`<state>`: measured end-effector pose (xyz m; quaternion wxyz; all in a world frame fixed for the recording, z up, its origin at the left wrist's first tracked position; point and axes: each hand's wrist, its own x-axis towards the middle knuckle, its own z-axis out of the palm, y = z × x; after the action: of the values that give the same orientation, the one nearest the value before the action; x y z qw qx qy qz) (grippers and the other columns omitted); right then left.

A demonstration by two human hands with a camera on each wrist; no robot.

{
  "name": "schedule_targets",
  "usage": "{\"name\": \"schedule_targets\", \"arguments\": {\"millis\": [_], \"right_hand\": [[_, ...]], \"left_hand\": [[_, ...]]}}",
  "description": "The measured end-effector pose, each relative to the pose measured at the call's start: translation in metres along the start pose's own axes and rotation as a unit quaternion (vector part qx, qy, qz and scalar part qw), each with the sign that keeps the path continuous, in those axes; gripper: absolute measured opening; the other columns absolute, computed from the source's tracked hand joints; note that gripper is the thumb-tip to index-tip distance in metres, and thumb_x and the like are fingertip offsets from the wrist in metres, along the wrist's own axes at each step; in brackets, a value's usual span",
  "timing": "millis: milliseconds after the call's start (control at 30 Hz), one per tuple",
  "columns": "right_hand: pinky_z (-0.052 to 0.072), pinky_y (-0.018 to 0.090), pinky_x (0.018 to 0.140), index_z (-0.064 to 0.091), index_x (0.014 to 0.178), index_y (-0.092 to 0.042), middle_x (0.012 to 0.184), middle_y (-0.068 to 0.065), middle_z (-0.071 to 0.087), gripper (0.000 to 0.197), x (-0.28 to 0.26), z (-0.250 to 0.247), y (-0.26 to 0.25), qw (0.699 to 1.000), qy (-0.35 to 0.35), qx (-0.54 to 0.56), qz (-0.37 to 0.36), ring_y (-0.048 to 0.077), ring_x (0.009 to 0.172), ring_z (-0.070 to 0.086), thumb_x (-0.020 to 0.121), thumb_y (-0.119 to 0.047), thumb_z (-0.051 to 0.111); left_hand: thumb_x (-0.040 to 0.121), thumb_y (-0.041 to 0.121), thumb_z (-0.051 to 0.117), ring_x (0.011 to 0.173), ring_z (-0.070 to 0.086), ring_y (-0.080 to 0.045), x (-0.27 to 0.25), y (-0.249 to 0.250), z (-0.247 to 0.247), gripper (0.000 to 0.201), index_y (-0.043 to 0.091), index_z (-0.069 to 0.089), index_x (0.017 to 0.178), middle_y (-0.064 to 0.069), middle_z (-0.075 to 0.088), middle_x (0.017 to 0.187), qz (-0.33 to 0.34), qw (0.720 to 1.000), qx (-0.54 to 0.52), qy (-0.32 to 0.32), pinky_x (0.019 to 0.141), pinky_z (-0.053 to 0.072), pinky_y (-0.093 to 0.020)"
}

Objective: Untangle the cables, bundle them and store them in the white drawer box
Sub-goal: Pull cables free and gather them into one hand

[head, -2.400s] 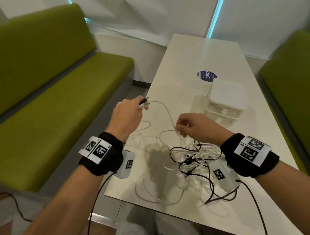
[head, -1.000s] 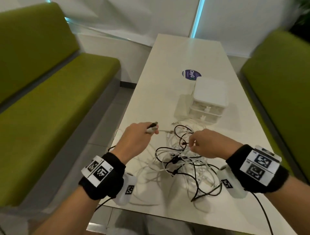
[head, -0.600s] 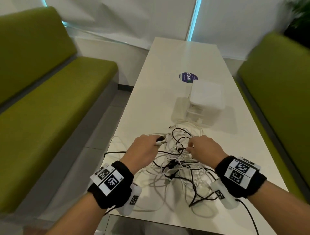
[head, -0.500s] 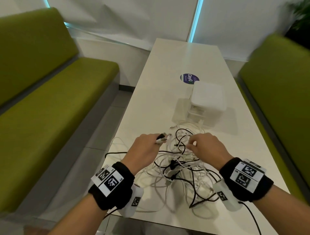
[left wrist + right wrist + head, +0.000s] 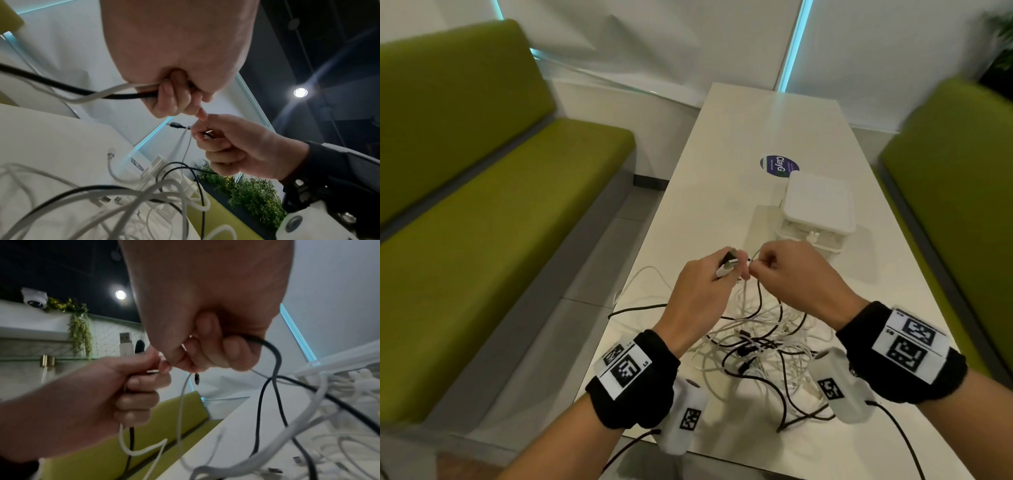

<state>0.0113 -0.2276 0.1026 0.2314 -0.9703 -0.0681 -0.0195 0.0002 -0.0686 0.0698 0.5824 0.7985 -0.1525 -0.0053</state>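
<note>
A tangle of white and black cables (image 5: pixel 763 346) lies on the white table (image 5: pixel 702 205) near its front edge. My left hand (image 5: pixel 736 270) is raised above it and grips a white cable and a black cable (image 5: pixel 123 95), with the white USB plug (image 5: pixel 125 344) sticking up from the fist. My right hand (image 5: pixel 760 265) nearly touches it fingertip to fingertip and pinches a black cable just behind its small plug (image 5: pixel 176 125). A thin white strand (image 5: pixel 182 402) hangs beside that plug. Behind the hands stands the white drawer box (image 5: pixel 816 205).
Green benches (image 5: pixel 500 205) flank the table on both sides, the right one (image 5: pixel 955 178) close to the box. A round dark sticker (image 5: pixel 779 166) sits beyond the box. Loose cable loops (image 5: pixel 640 305) hang over the table's left edge.
Both hands have risen from the tangle and come together fingertip to fingertip, drawing strands up with them. The left hand keeps its plugs; the right now pinches the black plug end.
</note>
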Motion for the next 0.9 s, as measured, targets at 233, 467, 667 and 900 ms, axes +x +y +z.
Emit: {"name": "schedule_targets", "arguments": {"millis": [233, 467, 667, 900], "right_hand": [[0.024, 0.031, 0.050, 0.045, 0.051, -0.006, 0.049, 0.004, 0.033, 0.038, 0.000, -0.009, -0.005, 0.997, -0.039, 0.037, 0.054, 0.017, 0.049, 0.027, 0.080, -0.025, 0.062], [0.018, 0.027, 0.046, 0.058, 0.070, -0.007, 0.051, 0.004, 0.035, 0.029, -0.004, -0.011, -0.005, 0.933, -0.162, 0.318, 0.044, 0.018, 0.048, 0.023, 0.096, -0.018, 0.055], [0.027, 0.028, 0.044, 0.064, 0.102, -0.014, 0.059, 0.006, 0.043, 0.017, -0.010, 0.005, -0.008, 0.915, -0.190, 0.353, -0.044, 0.016, 0.047, 0.032, 0.103, -0.022, 0.048], [0.040, 0.028, 0.050, 0.060, 0.077, -0.017, 0.053, 0.000, 0.051, 0.025, -0.007, 0.011, 0.002, 0.953, -0.163, 0.236, -0.100, 0.014, 0.046, 0.046, 0.099, -0.029, 0.057]], "left_hand": [[0.101, 0.041, 0.044, 0.049, 0.034, -0.010, -0.001, -0.011, 0.008, 0.043, 0.030, 0.056, 0.062, 0.007, 0.045, 0.053, -0.054, 0.992, 0.031, -0.110, 0.052, 0.028, -0.027], [0.086, 0.066, 0.039, 0.044, 0.021, -0.009, 0.004, -0.007, 0.008, 0.055, 0.017, 0.050, 0.066, 0.010, 0.029, 0.049, -0.123, 0.974, -0.187, -0.029, 0.045, 0.017, -0.027], [0.090, 0.054, 0.055, 0.049, 0.014, -0.012, 0.008, 0.000, 0.004, 0.051, 0.019, 0.039, 0.055, 0.004, 0.018, 0.053, -0.144, 0.952, -0.271, -0.008, 0.047, 0.016, -0.026], [0.098, 0.051, 0.039, 0.058, 0.052, -0.012, 0.010, 0.000, 0.003, 0.052, 0.020, 0.061, 0.063, 0.006, 0.053, 0.054, -0.120, 0.976, -0.181, 0.025, 0.059, 0.044, -0.022]]}}
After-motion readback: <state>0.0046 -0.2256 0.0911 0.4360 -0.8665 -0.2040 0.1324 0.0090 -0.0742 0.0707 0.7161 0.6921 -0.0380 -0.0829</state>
